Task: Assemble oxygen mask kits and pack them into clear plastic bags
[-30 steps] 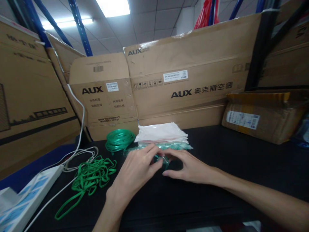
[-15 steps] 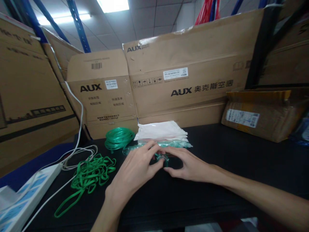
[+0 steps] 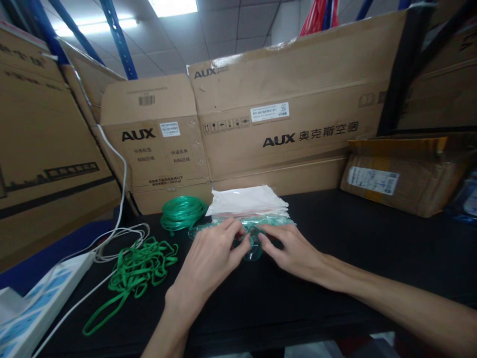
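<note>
Both hands meet over a small clear green plastic piece [image 3: 252, 244] on the black table [image 3: 365, 258]. My left hand [image 3: 210, 258] curls its fingers and pinches the piece from the left. From the right, my right hand [image 3: 292, 248] grips the same piece with its fingertips. Just behind the hands lies a stack of white plastic bags [image 3: 248, 201] on top of more green-tinted clear parts [image 3: 208, 228].
A coil of green tubing [image 3: 181, 211] and a loose pile of green bands [image 3: 136, 271] lie to the left. A white power strip [image 3: 35, 308] with white cables [image 3: 119, 238] sits at the far left. AUX cardboard boxes [image 3: 283, 114] wall off the back; a taped parcel [image 3: 398, 176] stands at the right.
Both hands have shifted slightly away from me toward the bag stack, and the fingertips have closed tighter on the small green piece. The view has dipped slightly.
</note>
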`<action>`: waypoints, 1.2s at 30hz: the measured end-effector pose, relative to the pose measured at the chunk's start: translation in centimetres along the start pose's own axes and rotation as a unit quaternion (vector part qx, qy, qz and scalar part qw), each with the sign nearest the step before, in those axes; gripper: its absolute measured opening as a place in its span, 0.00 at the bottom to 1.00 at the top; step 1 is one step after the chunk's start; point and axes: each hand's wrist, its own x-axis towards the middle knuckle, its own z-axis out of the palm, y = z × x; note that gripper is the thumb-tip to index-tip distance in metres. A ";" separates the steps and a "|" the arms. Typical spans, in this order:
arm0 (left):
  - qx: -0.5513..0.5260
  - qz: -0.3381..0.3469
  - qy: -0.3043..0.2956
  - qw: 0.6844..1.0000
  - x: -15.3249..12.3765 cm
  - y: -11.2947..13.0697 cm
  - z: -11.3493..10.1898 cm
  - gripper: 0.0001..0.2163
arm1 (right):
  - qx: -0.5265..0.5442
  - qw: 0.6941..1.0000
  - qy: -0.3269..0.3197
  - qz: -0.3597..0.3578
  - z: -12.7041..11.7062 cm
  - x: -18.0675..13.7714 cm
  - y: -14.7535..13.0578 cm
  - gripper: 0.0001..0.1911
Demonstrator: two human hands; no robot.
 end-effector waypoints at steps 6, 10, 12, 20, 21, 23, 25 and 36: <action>0.025 0.011 0.009 1.000 -0.1 -0.2 0.2 0.07 | -0.045 0.999 0.018 -0.020 0.3 -0.4 0.2 0.12; 0.035 0.007 0.031 0.999 -0.2 -0.3 0.3 0.08 | -0.054 0.997 0.016 -0.053 0.3 -0.5 0.6 0.12; 0.039 0.002 0.039 0.998 -0.2 -0.2 0.2 0.07 | -0.054 0.996 0.005 -0.072 0.3 -0.5 0.8 0.13; 0.040 0.013 0.018 0.999 -0.1 -0.4 0.1 0.06 | -0.025 0.996 -0.023 -0.077 0.1 -0.6 0.9 0.13; 0.034 0.015 0.014 0.999 0.0 -0.6 0.1 0.06 | -0.014 0.997 -0.026 -0.071 0.0 -0.6 0.8 0.13; 0.010 0.017 0.020 1.000 0.1 -0.9 0.2 0.06 | 0.012 0.998 -0.026 -0.054 -0.3 -0.4 0.5 0.11; -0.034 0.019 0.038 0.999 0.1 -1.1 0.2 0.05 | 0.042 0.998 -0.016 -0.033 -0.6 -0.2 0.3 0.12; -0.164 0.044 0.044 0.985 -0.1 -0.7 -0.3 0.08 | 0.313 0.939 -0.116 0.088 -0.2 0.7 0.6 0.26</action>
